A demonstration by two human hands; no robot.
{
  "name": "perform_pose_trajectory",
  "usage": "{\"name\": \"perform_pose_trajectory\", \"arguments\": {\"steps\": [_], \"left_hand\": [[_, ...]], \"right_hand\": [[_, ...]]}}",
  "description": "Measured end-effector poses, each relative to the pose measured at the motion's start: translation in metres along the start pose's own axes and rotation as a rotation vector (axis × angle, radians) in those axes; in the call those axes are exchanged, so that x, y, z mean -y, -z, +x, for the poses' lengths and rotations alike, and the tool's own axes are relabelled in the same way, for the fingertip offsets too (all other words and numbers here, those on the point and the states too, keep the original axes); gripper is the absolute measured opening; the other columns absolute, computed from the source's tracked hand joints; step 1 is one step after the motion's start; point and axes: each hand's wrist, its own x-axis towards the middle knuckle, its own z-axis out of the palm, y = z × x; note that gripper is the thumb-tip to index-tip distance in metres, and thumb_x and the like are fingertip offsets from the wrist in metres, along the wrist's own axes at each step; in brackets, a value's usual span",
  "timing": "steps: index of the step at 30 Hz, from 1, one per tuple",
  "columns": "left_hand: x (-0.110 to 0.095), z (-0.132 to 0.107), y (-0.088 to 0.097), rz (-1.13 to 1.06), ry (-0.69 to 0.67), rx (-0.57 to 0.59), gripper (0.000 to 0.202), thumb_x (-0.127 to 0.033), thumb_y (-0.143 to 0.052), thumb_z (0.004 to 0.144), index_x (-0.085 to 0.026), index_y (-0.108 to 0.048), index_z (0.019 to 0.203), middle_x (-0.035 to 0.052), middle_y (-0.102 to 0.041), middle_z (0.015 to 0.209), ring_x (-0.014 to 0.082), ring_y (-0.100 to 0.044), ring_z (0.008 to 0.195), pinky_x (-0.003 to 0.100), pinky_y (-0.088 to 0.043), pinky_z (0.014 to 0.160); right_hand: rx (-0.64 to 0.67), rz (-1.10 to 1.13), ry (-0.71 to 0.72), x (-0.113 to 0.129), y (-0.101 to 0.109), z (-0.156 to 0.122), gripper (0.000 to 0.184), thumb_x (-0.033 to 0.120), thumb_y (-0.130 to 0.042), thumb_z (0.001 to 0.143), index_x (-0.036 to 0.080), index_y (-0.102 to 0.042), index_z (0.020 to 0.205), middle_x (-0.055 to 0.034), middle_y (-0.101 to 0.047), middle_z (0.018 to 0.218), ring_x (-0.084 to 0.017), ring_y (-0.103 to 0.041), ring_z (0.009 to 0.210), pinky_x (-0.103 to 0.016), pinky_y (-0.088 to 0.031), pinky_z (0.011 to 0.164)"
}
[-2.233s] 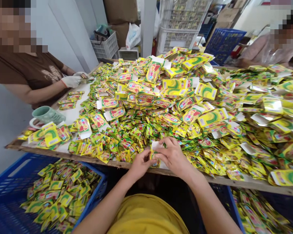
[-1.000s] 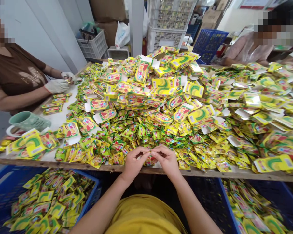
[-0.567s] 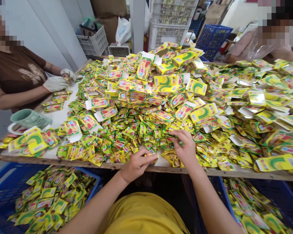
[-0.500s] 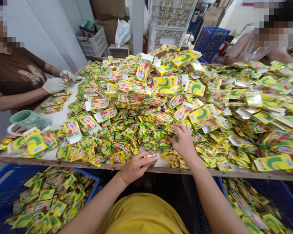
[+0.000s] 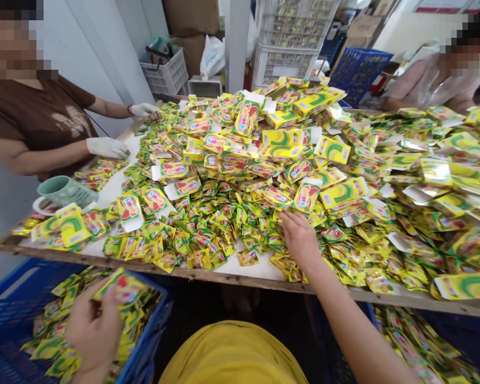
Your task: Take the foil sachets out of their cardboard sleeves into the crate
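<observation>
Table (image 5: 208, 274) heaped with sachets (image 5: 224, 224). Below table's left end, over blue crate (image 5: 8, 288), our left hand (image 5: 94, 333) pinches blurred pack (image 5: 122, 285). Our right hand (image 5: 300, 240) on sachets near table's front edge, fingers curled, grip unclear. We judge pack light, glossy, crushable: hold by edges.

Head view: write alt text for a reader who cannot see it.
The left hand holds a small box over a blue crate, while the right hand rests on a pile of yellow-green packets on a table. A gloved person works at its left end.
</observation>
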Motion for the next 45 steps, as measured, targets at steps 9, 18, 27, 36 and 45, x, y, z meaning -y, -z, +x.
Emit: {"name": "perform_pose_trajectory", "arguments": {"steps": [9, 18, 27, 36, 45], "left_hand": [[-0.02, 0.025, -0.039, 0.046, -0.289, -0.104, 0.044, -0.03, -0.067, 0.077, -0.032, -0.058, 0.12, -0.0002, -0.065, 0.119, 0.0304, -0.058, 0.11, 0.054, -0.044, 0.099], [-0.289, 0.04, -0.198, -0.679, -0.423, 0.714, 0.042, -0.029, -0.065, 0.081, -0.009, -0.058, 0.117, 0.0155, -0.065, 0.111, 0.0249, -0.058, 0.113, 0.035, -0.039, 0.099], [-0.293, 0.032, -0.231, -0.754, -0.05, 0.79, 0.032, -0.026, -0.053, 0.087, -0.008, -0.051, 0.113, 0.005, -0.068, 0.073, 0.0121, -0.065, 0.058, 0.021, -0.05, 0.057], [-0.197, 0.0, -0.142, -0.76, -0.096, 1.029, 0.046, -0.02, -0.067, 0.075, -0.019, -0.057, 0.12, 0.0052, -0.07, 0.093, 0.0191, -0.066, 0.084, 0.03, -0.052, 0.077], [-0.174, -0.029, -0.133, -0.753, -0.05, 1.049, 0.021, -0.019, -0.064, 0.076, -0.018, -0.063, 0.097, 0.0015, -0.065, 0.082, 0.0159, -0.06, 0.078, 0.025, -0.048, 0.071]], "right_hand": [[0.148, -0.211, -0.128, 0.01, 0.008, 0.026, 0.019, 0.025, -0.052, 0.088, 0.015, -0.065, 0.097, -0.0118, -0.068, 0.083, -0.026, -0.061, 0.08, -0.035, -0.045, 0.072], [-0.022, 0.024, -0.127, 0.021, 0.041, -0.021, 0.024, 0.025, -0.043, 0.094, 0.021, -0.065, 0.103, -0.008, -0.065, 0.089, -0.023, -0.058, 0.083, -0.034, -0.047, 0.075], [0.085, -0.049, -0.1, 0.016, 0.006, -0.047, 0.024, 0.022, -0.043, 0.093, 0.016, -0.06, 0.11, -0.0127, -0.062, 0.092, -0.029, -0.05, 0.089, -0.041, -0.044, 0.08], [-0.229, 0.629, -0.463, 0.043, 0.038, -0.028, 0.018, 0.031, -0.054, 0.09, 0.022, -0.057, 0.105, -0.0042, -0.063, 0.095, -0.02, -0.059, 0.087, -0.032, -0.047, 0.077], [0.212, 0.33, -0.083, 0.082, 0.014, -0.008, 0.014, 0.018, -0.052, 0.089, 0.019, -0.062, 0.097, -0.0071, -0.064, 0.09, -0.023, -0.056, 0.088, -0.034, -0.042, 0.077]]}}
